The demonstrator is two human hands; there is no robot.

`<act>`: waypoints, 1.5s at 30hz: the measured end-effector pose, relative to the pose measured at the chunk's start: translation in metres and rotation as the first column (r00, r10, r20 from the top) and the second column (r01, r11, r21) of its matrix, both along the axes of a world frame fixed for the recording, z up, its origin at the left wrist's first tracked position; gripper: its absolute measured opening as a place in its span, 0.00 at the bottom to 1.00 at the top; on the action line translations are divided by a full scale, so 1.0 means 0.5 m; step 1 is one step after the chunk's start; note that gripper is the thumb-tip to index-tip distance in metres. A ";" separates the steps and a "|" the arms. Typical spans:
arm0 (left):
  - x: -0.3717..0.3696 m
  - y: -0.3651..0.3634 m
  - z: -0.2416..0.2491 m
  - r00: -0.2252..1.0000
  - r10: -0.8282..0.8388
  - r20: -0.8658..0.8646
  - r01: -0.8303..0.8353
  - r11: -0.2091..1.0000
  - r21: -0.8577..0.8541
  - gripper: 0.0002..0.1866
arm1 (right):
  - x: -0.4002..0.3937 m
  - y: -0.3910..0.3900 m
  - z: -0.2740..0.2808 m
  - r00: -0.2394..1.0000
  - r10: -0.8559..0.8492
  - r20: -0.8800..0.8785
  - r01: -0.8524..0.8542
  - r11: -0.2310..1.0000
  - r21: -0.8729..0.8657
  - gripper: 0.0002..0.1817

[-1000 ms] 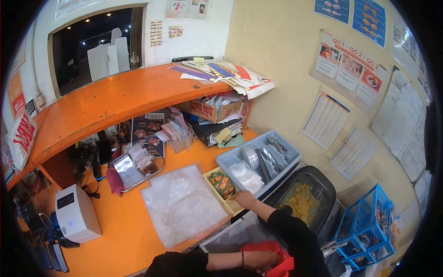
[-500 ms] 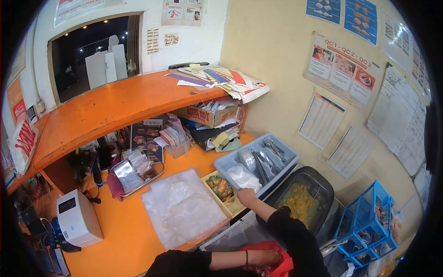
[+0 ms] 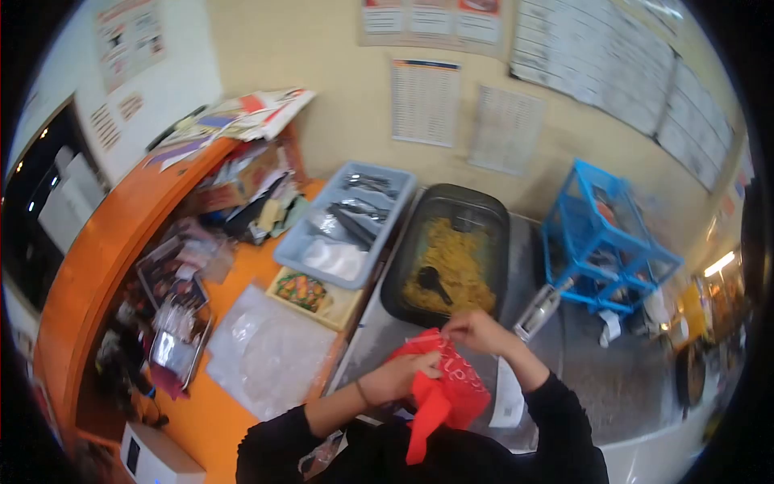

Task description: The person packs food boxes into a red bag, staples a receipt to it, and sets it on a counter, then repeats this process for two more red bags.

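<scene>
A red plastic bag (image 3: 445, 385) with white print is held up in front of me over the metal counter (image 3: 580, 379). My left hand (image 3: 401, 374) grips its left side. My right hand (image 3: 477, 331) pinches its top edge on the right. Just beyond the hands sits a black pan (image 3: 445, 252) of yellow crumbly food with a dark scoop (image 3: 434, 282) lying in it.
A grey tub (image 3: 347, 222) of wrapped cutlery and a small tray of sauce packets (image 3: 306, 292) lie left of the pan. Clear plastic bags (image 3: 270, 351) cover the orange counter. A blue rack (image 3: 605, 238) stands at the right. A paper slip (image 3: 508, 395) lies on the metal counter.
My right hand has left the tray of sauce packets and come back to the red bag. Both hands now hold the bag, raised higher. My view has swung right toward the pan.
</scene>
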State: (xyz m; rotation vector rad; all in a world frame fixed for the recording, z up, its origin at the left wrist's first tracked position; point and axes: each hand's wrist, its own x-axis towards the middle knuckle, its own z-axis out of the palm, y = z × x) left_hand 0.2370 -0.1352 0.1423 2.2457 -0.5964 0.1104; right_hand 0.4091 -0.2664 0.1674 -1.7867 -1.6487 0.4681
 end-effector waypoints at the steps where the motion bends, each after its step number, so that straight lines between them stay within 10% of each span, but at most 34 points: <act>1: 0.004 0.007 0.000 0.998 -0.002 0.061 -0.001 0.998 0.060 0.12 | -0.013 -0.050 -0.026 0.999 -0.035 0.041 0.035 0.999 0.004 0.06; 6: 0.036 0.012 -0.021 0.939 0.024 0.344 -0.102 0.972 0.211 0.14 | -0.094 -0.141 -0.091 0.982 -0.178 0.055 0.159 0.954 0.253 0.09; 9: 0.039 0.036 -0.023 0.958 -0.198 0.209 0.172 0.976 0.135 0.14 | -0.123 -0.142 -0.098 0.963 -0.271 -0.015 0.263 0.918 0.296 0.08; 12: 0.024 0.027 0.010 0.983 -0.075 -0.167 0.053 0.990 -0.132 0.14 | -0.141 -0.141 -0.109 0.932 -0.361 -0.023 0.348 0.878 0.329 0.05; 15: 0.020 0.019 0.000 0.997 -0.035 -0.069 0.012 0.950 -0.313 0.15 | -0.174 -0.139 -0.085 0.857 -0.512 0.060 0.477 0.831 0.285 0.05; 18: 0.016 -0.020 0.033 0.917 0.317 0.241 -0.359 0.920 0.155 0.16 | -0.192 -0.117 -0.112 0.882 -0.463 -0.087 0.437 0.734 0.520 0.08; 21: 0.033 -0.009 0.046 0.798 0.375 -0.472 -0.369 0.923 0.110 0.15 | -0.207 -0.097 -0.128 0.909 -0.380 -0.172 0.407 0.716 0.567 0.08; 24: 0.031 -0.012 0.067 0.681 0.332 -0.652 -0.503 0.860 -0.087 0.14 | -0.198 -0.092 -0.114 0.967 -0.242 -0.085 0.246 0.784 0.570 0.04; 27: 0.036 0.010 0.000 0.687 0.224 -0.692 -0.556 0.774 -0.301 0.13 | -0.189 -0.086 -0.096 0.977 -0.209 -0.030 0.187 0.789 0.585 0.08; 45: 0.021 0.000 0.017 0.524 0.121 -0.843 -0.683 0.651 -0.331 0.13 | -0.162 -0.080 -0.071 0.992 -0.117 0.051 0.093 0.934 0.344 0.13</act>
